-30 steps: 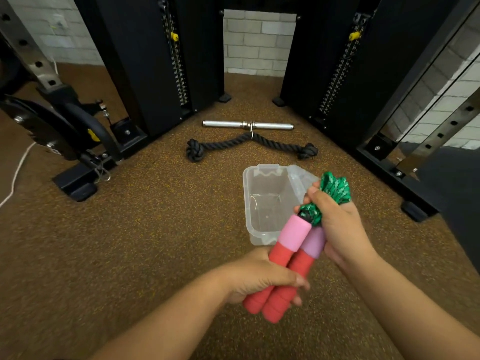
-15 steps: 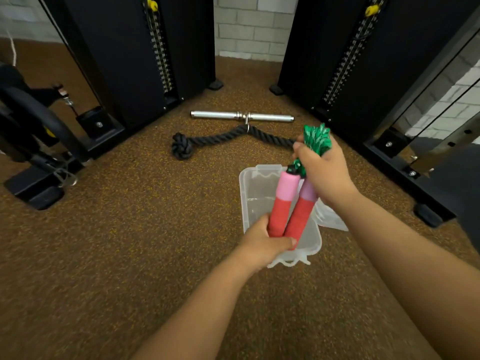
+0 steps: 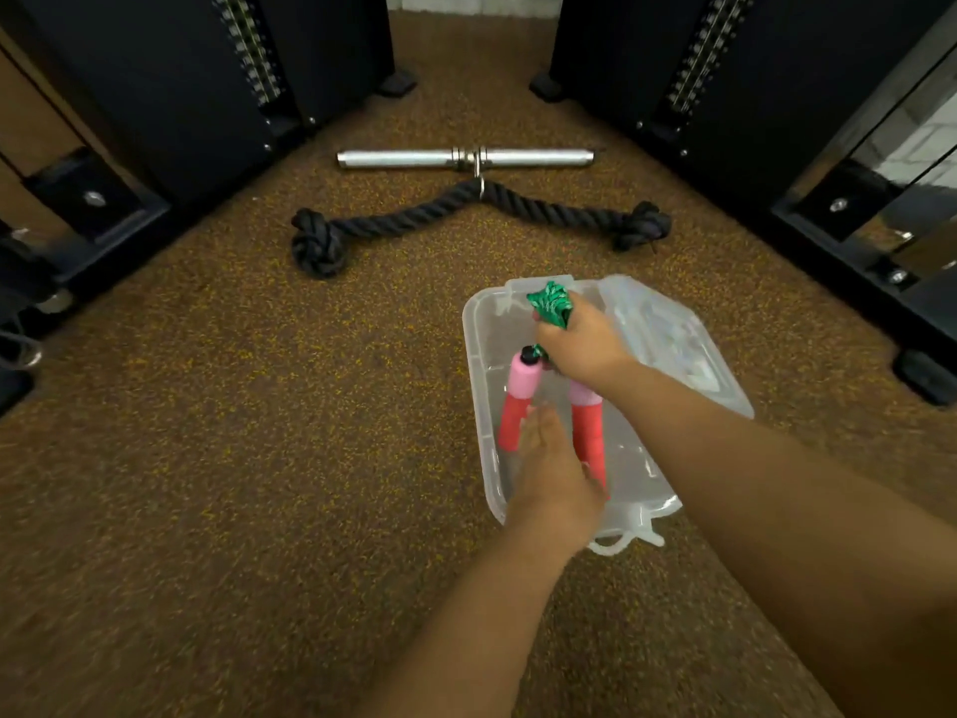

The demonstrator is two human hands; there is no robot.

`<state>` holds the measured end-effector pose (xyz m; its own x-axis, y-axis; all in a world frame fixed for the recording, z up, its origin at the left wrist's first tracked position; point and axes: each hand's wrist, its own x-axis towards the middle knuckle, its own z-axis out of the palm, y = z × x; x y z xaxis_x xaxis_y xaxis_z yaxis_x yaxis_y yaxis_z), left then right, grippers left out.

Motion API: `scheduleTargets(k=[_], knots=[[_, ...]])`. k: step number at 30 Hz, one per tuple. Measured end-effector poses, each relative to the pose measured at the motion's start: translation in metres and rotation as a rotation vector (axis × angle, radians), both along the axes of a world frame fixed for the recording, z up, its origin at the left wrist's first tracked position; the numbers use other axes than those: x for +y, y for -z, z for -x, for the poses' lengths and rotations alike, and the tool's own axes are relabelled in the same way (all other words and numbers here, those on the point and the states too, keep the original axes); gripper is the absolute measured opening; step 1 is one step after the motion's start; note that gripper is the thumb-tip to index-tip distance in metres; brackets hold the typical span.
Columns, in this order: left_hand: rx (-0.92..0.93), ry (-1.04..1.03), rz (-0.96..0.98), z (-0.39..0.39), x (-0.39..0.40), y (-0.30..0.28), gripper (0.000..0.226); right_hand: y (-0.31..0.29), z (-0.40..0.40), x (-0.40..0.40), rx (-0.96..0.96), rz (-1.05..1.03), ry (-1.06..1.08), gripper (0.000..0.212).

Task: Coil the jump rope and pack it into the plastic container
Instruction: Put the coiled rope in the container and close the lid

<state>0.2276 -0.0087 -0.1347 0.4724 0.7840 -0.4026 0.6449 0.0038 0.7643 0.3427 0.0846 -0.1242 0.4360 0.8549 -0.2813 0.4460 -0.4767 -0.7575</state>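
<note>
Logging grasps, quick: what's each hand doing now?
Left hand: on the red handles, grip cannot be told.
Right hand: closed on the green rope bundle.

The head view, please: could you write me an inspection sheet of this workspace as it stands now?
Surface: brown speckled gym floor.
Job's things: clear plastic container open on the floor, its lid resting at its right side; jump rope handles inside it, spread apart; bundled green rope over the far end.
Clutter: steel bar and black knotted rope attachment beyond the container.
Grippers: right hand closed on the green rope; left hand between the handles, fingers hidden.
Cables: nothing seen.
Surroundings: black weight-stack machines left and right.
</note>
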Motion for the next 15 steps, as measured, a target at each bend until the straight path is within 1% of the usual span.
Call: scheduleTargets(k=[1,4,6,8,11,13,15], knots=[[-0.008,-0.028,-0.014,-0.002,-0.002,0.001,0.082,-0.001,-0.002,0.004,0.043,0.027,0.003,0.02],[-0.105,-0.228,-0.085,-0.001,-0.002,0.005,0.095,-0.02,-0.011,0.008,0.092,0.075,-0.084,0.02],[-0.117,-0.297,-0.065,-0.002,0.006,0.009,0.102,-0.035,-0.015,0.002,0.126,0.068,-0.146,0.019],[-0.128,-0.337,-0.016,-0.008,0.015,0.01,0.101,-0.047,-0.015,-0.006,0.184,0.051,-0.199,0.015],[-0.193,-0.414,0.03,-0.019,0.029,0.012,0.085,-0.051,-0.014,-0.011,0.287,0.027,-0.234,0.015],[-0.214,-0.435,0.075,-0.024,0.036,0.015,0.064,-0.049,-0.014,-0.012,0.305,-0.005,-0.209,0.016],[-0.225,-0.462,0.107,-0.025,0.039,0.018,0.039,-0.041,-0.011,-0.01,0.271,-0.069,-0.134,0.014]])
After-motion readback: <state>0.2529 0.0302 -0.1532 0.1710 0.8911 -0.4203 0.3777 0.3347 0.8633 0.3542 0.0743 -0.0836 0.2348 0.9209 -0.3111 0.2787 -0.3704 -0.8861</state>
